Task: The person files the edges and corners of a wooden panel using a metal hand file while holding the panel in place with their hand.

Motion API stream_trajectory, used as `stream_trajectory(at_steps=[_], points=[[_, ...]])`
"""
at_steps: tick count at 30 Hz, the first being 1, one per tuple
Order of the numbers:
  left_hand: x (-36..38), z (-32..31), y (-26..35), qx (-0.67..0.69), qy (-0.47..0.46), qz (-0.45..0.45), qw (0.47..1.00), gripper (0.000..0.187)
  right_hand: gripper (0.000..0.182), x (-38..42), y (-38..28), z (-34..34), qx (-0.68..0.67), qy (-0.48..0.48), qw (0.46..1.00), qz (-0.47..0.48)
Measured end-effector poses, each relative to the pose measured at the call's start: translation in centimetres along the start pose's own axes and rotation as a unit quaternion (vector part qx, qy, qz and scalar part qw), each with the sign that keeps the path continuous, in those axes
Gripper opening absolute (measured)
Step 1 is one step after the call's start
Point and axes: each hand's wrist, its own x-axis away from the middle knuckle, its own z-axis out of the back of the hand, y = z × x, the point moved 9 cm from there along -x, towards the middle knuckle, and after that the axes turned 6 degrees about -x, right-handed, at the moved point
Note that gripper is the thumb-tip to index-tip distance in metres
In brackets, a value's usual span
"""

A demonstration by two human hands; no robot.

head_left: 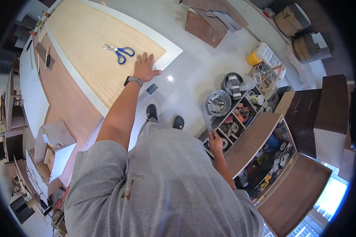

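Note:
My left hand (pixel 144 68) lies with spread fingers on the corner of a pale wooden panel (pixel 95 35) with a white border. Just beyond its fingertips, blue-handled scissors (pixel 120 52) rest on the panel. A small dark block (pixel 151 89) is beside my left wrist. Over on the right, my right hand (pixel 215 141) is closed round the lower end of a long, flat grey strip (pixel 206 118), which stands at the edge of a compartmented tool box (pixel 241 118). A metal bowl (pixel 218 103) with small items sits beside the strip.
An open wooden chest (pixel 253 142) full of tools is right of my right arm. Brown sheets (pixel 205 29) lie on the floor ahead. A yellow-and-white container (pixel 261 55) stands at the upper right. A dark-handled blade tool (pixel 48 57) lies on the left board.

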Motion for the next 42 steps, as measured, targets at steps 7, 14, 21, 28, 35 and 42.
stream_trajectory(at_steps=[7,14,21,28,35,42], points=[[-0.6,-0.2,-0.3,-0.010,-0.019,0.008,1.000,0.102,0.050,2.9,5.7,-1.4,0.019,-0.059,0.996,-0.063],[-1.2,-0.8,-1.3,-0.006,0.009,-0.018,1.000,0.095,0.042,4.7,12.7,-1.1,0.027,-0.041,0.991,-0.124],[2.0,0.0,-1.6,-0.017,0.027,-0.040,0.999,0.100,0.043,4.9,14.4,0.1,0.045,-0.035,0.985,-0.164],[3.1,0.1,-2.5,-0.035,-0.019,-0.092,0.995,0.111,0.042,2.7,13.3,-0.1,0.095,-0.065,0.986,-0.122],[2.8,1.0,-2.2,-0.032,0.002,-0.072,0.997,0.113,0.045,2.1,9.8,1.3,0.000,-0.014,0.992,-0.123],[6.2,0.9,-4.6,-0.005,-0.014,-0.126,0.992,0.114,0.045,4.1,7.2,0.6,0.041,-0.028,0.985,-0.166]])
